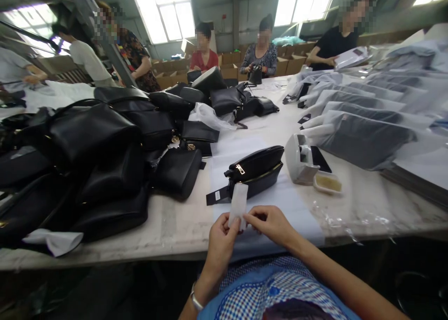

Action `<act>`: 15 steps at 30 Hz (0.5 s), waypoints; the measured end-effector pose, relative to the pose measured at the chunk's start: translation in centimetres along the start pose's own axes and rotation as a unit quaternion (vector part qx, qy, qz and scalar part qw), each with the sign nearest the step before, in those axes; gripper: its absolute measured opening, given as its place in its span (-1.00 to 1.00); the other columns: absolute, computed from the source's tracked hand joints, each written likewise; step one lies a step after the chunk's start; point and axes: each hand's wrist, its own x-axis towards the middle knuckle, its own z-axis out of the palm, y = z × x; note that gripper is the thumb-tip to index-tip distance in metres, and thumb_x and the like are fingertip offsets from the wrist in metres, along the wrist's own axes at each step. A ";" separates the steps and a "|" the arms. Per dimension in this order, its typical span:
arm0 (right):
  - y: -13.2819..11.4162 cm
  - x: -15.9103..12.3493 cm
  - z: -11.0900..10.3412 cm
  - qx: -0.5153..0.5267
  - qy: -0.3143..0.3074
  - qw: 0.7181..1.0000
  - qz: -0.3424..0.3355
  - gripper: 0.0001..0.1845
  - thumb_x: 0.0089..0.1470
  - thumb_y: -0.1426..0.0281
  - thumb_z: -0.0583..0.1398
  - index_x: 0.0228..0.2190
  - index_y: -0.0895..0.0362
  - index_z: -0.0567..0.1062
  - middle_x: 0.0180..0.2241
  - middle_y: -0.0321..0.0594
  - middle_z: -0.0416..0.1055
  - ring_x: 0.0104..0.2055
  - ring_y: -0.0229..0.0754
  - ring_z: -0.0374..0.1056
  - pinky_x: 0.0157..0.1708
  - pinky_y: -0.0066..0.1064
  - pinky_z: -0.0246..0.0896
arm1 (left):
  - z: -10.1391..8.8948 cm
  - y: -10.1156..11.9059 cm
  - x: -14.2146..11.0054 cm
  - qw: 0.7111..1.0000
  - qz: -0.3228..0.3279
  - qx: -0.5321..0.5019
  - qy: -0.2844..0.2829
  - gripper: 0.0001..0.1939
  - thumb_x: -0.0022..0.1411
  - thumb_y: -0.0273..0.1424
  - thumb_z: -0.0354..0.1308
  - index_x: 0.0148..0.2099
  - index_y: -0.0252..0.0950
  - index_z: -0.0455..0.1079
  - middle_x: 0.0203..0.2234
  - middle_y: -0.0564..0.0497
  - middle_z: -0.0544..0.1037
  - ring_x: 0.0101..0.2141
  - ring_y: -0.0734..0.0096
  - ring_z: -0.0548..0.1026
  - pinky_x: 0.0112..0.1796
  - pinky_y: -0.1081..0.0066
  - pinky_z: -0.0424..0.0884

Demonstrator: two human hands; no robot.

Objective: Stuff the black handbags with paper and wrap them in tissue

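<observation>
Between my two hands, near the table's front edge, is a small strip of white tissue-like wrapping (239,201). My left hand (224,238) pinches its lower end between thumb and fingers. The thumb and fingers of my right hand (268,222) close on its lower right edge. Just beyond lies a black zippered handbag (257,168) with gold zips, resting on a white sheet (297,212). A black hang tag (217,195) with a small white label sticks out from the bag's left end. Whether the white strip is joined to the bag I cannot tell.
Black handbags (94,138) are heaped on the left. A white tape dispenser (301,159) and a small dish with a yellowish pad (328,182) stand right of the bag. Wrapped bags (364,133) lie in a row at right. Several people work across the table.
</observation>
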 end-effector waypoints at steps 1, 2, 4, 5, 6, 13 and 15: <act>0.4 0.3 0.0 -0.023 0.006 1.000 0.008 -0.64 0.13 0.20 0.20 -0.57 0.17 0.54 -0.63 -0.27 0.43 -0.56 -0.27 0.32 -0.55 -0.51 0.18 | -0.1 0.0 0.0 1.000 0.003 0.003 0.002 -0.68 0.24 -0.19 0.18 -0.13 -0.36 0.43 -0.37 -0.02 0.54 -0.35 0.40 0.47 -0.27 0.44 0.40; 0.6 0.5 0.0 -0.039 0.008 0.999 0.012 -0.63 0.13 0.19 0.20 -0.57 0.16 0.54 -0.62 -0.26 0.44 -0.56 -0.27 0.32 -0.54 -0.50 0.17 | -0.1 -0.1 0.0 1.000 0.005 0.004 0.001 -0.68 0.24 -0.19 0.19 -0.13 -0.36 0.43 -0.37 -0.01 0.54 -0.35 0.40 0.46 -0.28 0.44 0.39; 0.9 0.7 -0.3 -0.038 -0.010 0.999 0.014 -0.63 0.14 0.18 0.18 -0.54 0.16 0.56 -0.57 -0.24 0.48 -0.54 -0.26 0.34 -0.52 -0.49 0.20 | -0.2 -0.1 -0.1 1.000 0.002 0.000 -0.001 -0.68 0.23 -0.20 0.19 -0.13 -0.36 0.43 -0.38 -0.01 0.54 -0.36 0.40 0.46 -0.29 0.45 0.39; 0.9 0.7 -0.5 -0.021 -0.031 0.999 0.011 -0.64 0.15 0.19 0.17 -0.50 0.16 0.58 -0.53 -0.23 0.51 -0.52 -0.25 0.35 -0.49 -0.49 0.23 | -0.3 0.0 -0.2 1.000 -0.002 -0.007 -0.005 -0.68 0.23 -0.19 0.20 -0.13 -0.37 0.43 -0.39 -0.01 0.54 -0.37 0.41 0.46 -0.29 0.45 0.38; 0.9 0.7 -0.7 0.002 -0.056 0.998 0.005 -0.66 0.16 0.20 0.16 -0.45 0.16 0.59 -0.48 -0.23 0.53 -0.49 -0.24 0.37 -0.45 -0.48 0.26 | -0.3 0.1 -0.3 1.000 -0.009 -0.015 -0.010 -0.68 0.23 -0.19 0.20 -0.13 -0.37 0.43 -0.39 -0.01 0.55 -0.37 0.41 0.46 -0.29 0.45 0.38; 0.4 0.1 -1.3 0.061 -0.089 0.993 -0.054 -0.72 0.17 0.33 0.14 -0.15 0.08 0.59 -0.36 -0.26 0.54 -0.33 -0.17 0.43 -0.24 -0.40 0.34 | -0.4 1.3 -0.5 0.990 -0.097 -0.088 -0.052 -0.56 0.21 -0.16 0.21 0.02 -0.36 0.34 -0.34 -0.08 0.59 -0.31 0.34 0.54 -0.27 0.42 0.43; 0.4 0.1 -0.6 0.049 -0.052 0.996 -0.058 -0.72 0.16 0.35 0.13 -0.17 0.06 0.60 -0.38 -0.26 0.55 -0.33 -0.15 0.43 -0.24 -0.37 0.34 | -0.5 1.5 -0.3 0.989 -0.104 -0.093 -0.050 -0.45 0.20 -0.15 0.22 0.13 -0.34 0.25 -0.35 -0.07 0.59 -0.31 0.32 0.56 -0.28 0.41 0.44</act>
